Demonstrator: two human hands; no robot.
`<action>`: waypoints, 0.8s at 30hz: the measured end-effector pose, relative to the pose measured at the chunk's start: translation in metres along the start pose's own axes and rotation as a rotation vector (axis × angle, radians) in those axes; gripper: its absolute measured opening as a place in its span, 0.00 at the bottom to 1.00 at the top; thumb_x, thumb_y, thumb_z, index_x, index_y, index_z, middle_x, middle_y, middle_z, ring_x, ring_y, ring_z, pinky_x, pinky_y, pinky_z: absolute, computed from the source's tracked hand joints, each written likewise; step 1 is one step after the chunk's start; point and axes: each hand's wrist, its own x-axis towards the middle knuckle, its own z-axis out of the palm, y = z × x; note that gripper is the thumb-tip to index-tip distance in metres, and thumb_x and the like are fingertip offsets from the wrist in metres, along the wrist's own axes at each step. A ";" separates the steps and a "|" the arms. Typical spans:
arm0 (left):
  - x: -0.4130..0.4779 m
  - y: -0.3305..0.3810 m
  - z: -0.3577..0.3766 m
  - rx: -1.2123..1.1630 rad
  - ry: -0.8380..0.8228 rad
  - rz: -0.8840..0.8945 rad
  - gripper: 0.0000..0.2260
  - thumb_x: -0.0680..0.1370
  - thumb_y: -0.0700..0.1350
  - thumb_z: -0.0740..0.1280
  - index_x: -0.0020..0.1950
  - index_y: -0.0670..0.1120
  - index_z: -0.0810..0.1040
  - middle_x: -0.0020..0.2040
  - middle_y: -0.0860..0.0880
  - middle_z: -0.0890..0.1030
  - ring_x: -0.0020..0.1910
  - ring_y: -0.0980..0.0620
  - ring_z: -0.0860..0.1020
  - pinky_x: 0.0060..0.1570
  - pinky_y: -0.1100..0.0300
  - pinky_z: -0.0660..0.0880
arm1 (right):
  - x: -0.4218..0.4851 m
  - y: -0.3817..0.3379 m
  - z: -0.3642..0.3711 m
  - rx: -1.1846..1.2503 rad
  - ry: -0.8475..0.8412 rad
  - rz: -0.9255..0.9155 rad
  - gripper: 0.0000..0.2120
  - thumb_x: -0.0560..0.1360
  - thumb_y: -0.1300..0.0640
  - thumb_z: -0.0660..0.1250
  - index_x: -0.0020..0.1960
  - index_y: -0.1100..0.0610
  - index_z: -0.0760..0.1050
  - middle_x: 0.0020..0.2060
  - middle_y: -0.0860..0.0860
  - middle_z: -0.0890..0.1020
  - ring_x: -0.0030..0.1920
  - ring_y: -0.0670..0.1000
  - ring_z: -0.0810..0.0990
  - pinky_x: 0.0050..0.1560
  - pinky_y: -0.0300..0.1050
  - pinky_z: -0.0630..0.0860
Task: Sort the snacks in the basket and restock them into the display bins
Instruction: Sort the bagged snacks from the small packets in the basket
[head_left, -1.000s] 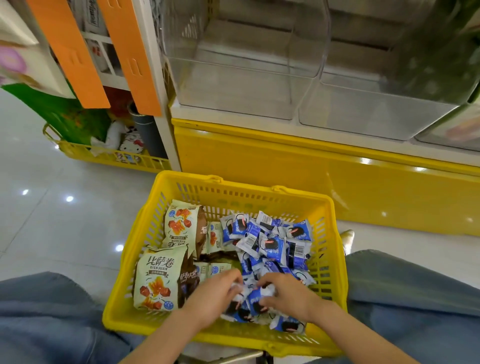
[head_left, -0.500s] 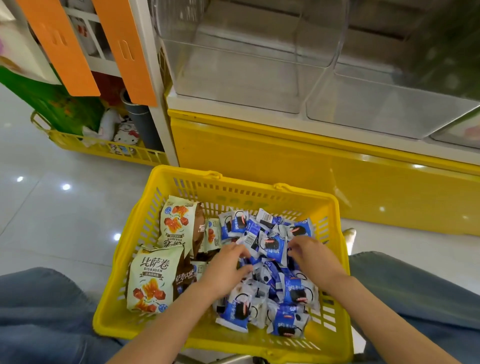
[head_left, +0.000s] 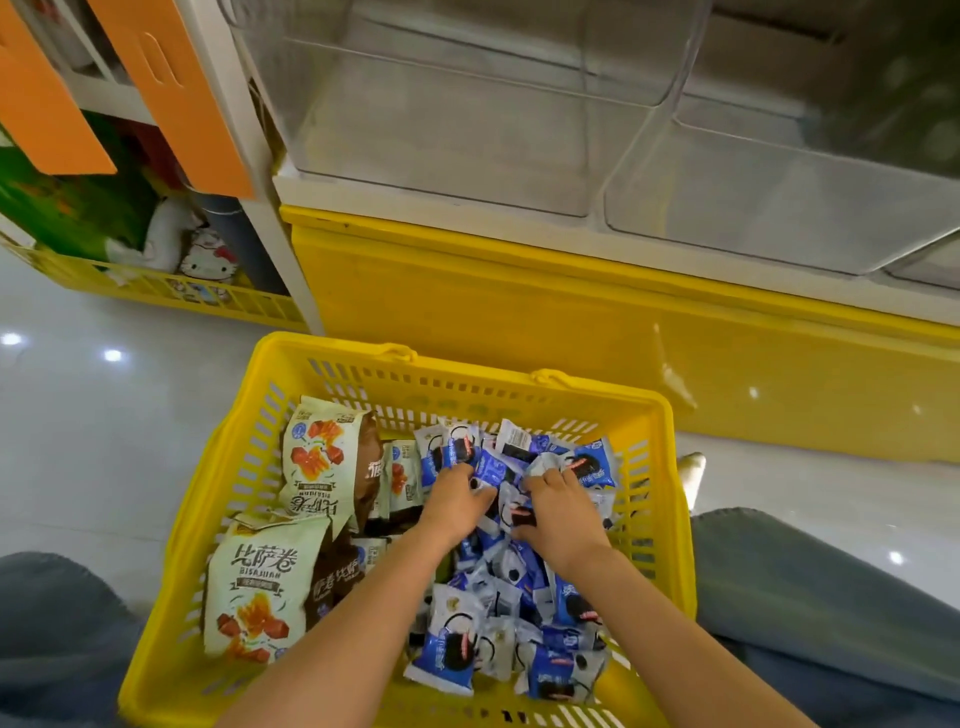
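1. Head view looks down into the yellow basket (head_left: 332, 347), set on the floor between the person's knees and just near of the yellow cabinet (head_left: 519, 312). I judge it sits this close so snacks can go straight up into the display bins (head_left: 441, 130) above.
2. Small blue packets (head_left: 447, 654) are heaped in the right half of the basket, from its near wall to its far wall. Larger cream bags (head_left: 249, 587) lie in the left half, so the two kinds are largely apart.
3. The left hand (head_left: 457, 501) lies palm down on the far part of the blue heap, its fingers curled over and gripping a packet or two.
4. The right hand (head_left: 558, 512) is just beside it on the right, fingers likewise bent round crumpled blue packets. How many each hand has cannot be told.
5. Both hands work side by side, probably to gather a double handful of one kind.
6. The blue packets are glossy and pillow-shaped, printed with a dark round sandwich biscuit. They look slippery, so a loose clutch may shed some on the lift.
7. The bins are clear plastic and, as far as shows, hold nothing.
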 end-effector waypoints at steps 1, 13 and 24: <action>-0.001 0.000 0.000 0.007 -0.001 0.013 0.22 0.79 0.49 0.62 0.68 0.38 0.66 0.62 0.40 0.72 0.57 0.45 0.73 0.54 0.56 0.69 | -0.002 0.000 0.000 0.055 -0.004 0.001 0.27 0.75 0.50 0.67 0.70 0.57 0.64 0.66 0.55 0.67 0.69 0.57 0.62 0.68 0.48 0.62; -0.081 0.000 -0.050 -0.142 -0.047 0.341 0.20 0.76 0.46 0.66 0.67 0.47 0.69 0.62 0.56 0.71 0.50 0.65 0.73 0.46 0.79 0.69 | -0.069 0.033 -0.040 0.442 0.034 -0.050 0.24 0.72 0.47 0.70 0.65 0.53 0.69 0.59 0.50 0.76 0.58 0.47 0.75 0.57 0.37 0.70; -0.124 -0.022 -0.001 0.539 -0.177 0.515 0.16 0.78 0.49 0.63 0.65 0.48 0.70 0.58 0.48 0.71 0.57 0.51 0.69 0.56 0.58 0.66 | -0.116 0.040 -0.024 -0.126 -0.222 -0.169 0.06 0.77 0.54 0.63 0.52 0.55 0.73 0.56 0.55 0.75 0.55 0.55 0.75 0.44 0.43 0.66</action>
